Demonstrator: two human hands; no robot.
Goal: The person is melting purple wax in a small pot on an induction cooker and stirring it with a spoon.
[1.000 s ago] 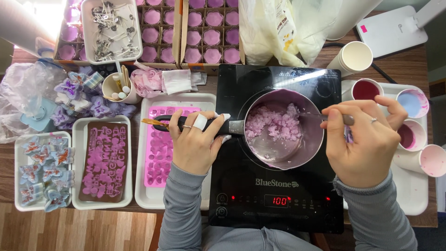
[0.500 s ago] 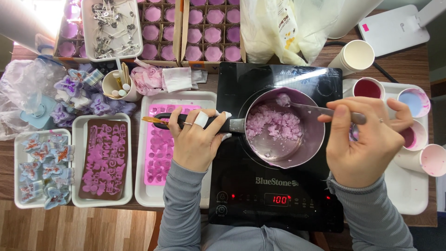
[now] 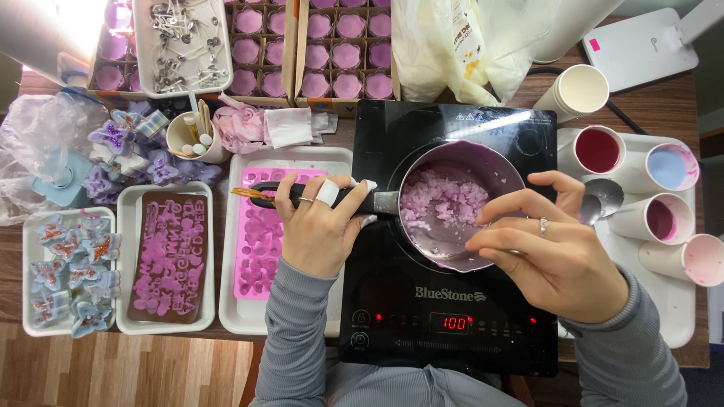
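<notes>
Wooden tabletop [image 3: 15, 264] crowded with trays and moulds runs under a black induction hob [image 3: 452, 249], and at the middle of it the left hand [image 3: 320, 226] has its fingers wrapped around the dark handle of a small metal saucepan [image 3: 501, 169], a white bandage showing on one finger. The right hand [image 3: 554, 252] hangs over the pan's near right rim with its fingers loosely spread and slightly curled, gripping nothing that shows; a metal spoon [image 3: 603, 197] lies just beyond its fingertips on the white tray [image 3: 671, 309] to the right, apart from the hand. Inside the pan, which sits on the hob's ring, a heap of pale purple wax chunks [image 3: 445, 202] is mostly solid and lumpy, with what seems a thin wet film on the pan floor near it, so by my judgement the melting has only begun and most of it remains. Further out, the pink silicone mould [image 3: 260, 249] left of the pan and the brown letter mould [image 3: 170, 260] beside it appear filled with pink. Paper cups of red and blue liquid [image 3: 599, 149] stand on the right tray, and boxes of purple shells [image 3: 343, 45] line the far edge.
</notes>
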